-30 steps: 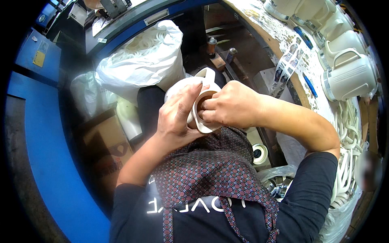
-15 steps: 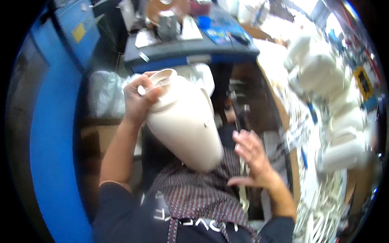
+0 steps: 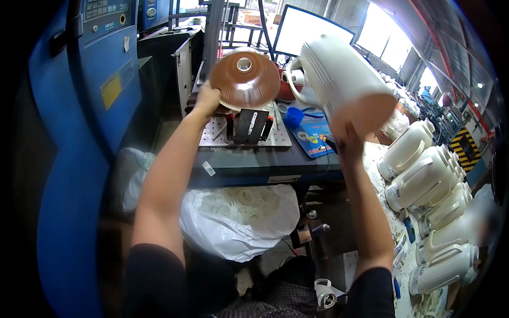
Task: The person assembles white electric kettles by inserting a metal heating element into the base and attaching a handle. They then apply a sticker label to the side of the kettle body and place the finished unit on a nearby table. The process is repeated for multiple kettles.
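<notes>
Bright window glare, dark fisheye edges

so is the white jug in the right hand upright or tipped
Tipped: the white jug slants in the right hand, its wide brownish end toward the hand, handle end up-left.

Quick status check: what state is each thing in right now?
Left hand: gripping the brown dome.
Brown dome: raised over the fixture.
Right hand: holding the jug from below.
Jug: lifted, tilted.
Bag: open, full of white rings.
Finished jugs: lying in a row.
</notes>
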Motion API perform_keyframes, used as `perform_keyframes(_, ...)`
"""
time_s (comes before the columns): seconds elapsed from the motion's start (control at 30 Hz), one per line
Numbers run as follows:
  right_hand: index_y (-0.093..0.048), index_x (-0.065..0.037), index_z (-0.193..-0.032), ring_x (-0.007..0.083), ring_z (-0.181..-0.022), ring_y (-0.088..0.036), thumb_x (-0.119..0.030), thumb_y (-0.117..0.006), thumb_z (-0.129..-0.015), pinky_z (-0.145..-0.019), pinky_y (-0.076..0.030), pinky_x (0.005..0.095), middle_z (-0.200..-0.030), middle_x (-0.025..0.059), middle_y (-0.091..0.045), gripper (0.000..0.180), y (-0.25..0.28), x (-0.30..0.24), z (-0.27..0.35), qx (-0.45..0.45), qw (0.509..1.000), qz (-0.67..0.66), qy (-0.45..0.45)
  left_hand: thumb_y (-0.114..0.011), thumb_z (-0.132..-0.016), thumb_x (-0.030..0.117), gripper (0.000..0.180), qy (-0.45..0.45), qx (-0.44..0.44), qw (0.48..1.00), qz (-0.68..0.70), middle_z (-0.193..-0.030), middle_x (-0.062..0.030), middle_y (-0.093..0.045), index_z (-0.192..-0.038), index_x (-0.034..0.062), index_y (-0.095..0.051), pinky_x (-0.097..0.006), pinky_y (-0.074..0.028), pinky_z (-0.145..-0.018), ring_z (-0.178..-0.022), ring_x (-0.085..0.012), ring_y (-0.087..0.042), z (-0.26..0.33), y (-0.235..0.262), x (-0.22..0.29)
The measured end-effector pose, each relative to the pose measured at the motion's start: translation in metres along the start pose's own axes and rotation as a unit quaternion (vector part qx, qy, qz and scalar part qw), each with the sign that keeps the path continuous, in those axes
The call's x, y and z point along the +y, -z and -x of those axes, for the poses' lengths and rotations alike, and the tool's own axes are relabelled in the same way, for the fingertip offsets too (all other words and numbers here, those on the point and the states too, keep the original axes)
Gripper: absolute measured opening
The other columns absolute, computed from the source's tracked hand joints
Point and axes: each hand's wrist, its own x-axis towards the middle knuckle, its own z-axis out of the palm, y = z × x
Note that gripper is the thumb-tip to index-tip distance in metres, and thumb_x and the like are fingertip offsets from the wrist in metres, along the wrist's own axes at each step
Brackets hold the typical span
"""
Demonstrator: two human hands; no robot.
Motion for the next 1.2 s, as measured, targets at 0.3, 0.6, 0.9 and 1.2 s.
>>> perform_keyframes(0.3, -0.064, 0.001, -0.105, 0.0234, -0.078, -0.067, -0.003, -0.057, -0.084, -0.068, -0.051, 0.0348, -0.089, 0.0148, -0.070, 0.023, -0.107, 0.129, -0.094, 0.065, 0.943, 0.325, 0.016, -0.064, -0.088, 0.019, 0.055, -0.080, 0.129, 0.954, 0.260, -0.127, -0.0132, -0.055, -0.135, -0.0009, -0.042, -0.041, -0.054, -0.089, -0.111, -0.0296, -0.059, 0.164, 0.102, -0.014)
perform_keyframes(0.6, -0.050, -0.027, -0.135, 0.0375, -0.101, -0.064, -0.022, -0.060, -0.081, -0.088, -0.049, 0.0467, -0.110, 0.0169, -0.067, 0.055, -0.094, 0.101, -0.094, -0.048, 0.734, 0.675, 0.053, -0.058, -0.092, 0.033, 0.061, -0.061, 0.269, 0.958, 0.079, -0.138, -0.0104, -0.044, -0.141, 0.0033, -0.036, -0.041, -0.038, -0.106, -0.125, -0.0239, -0.046, 0.397, 0.202, -0.059)
perform_keyframes(0.9, -0.040, -0.004, -0.142, 0.0246, -0.106, -0.063, -0.029, -0.076, -0.079, -0.086, -0.054, 0.0348, -0.131, 0.0163, -0.055, 0.076, -0.124, -0.043, 0.141, -0.370, 0.884, 0.282, 0.057, -0.053, -0.093, 0.050, 0.075, -0.077, 0.127, 0.981, -0.123, -0.146, -0.0145, -0.036, -0.145, 0.0006, -0.028, -0.043, -0.032, -0.110, -0.132, -0.0262, -0.039, 0.446, 0.201, -0.016)
perform_keyframes(1.2, -0.058, -0.015, -0.132, 0.0240, -0.098, -0.069, -0.013, -0.065, -0.087, -0.089, -0.055, 0.0353, -0.121, 0.0104, -0.066, 0.045, -0.021, -0.059, 0.302, -0.199, 0.917, 0.315, 0.140, -0.034, -0.095, 0.064, 0.078, -0.143, 0.050, 0.988, 0.042, -0.157, -0.0126, -0.019, -0.152, 0.0122, -0.020, -0.048, -0.023, -0.115, -0.140, -0.0291, -0.028, 0.455, 0.046, -0.031)
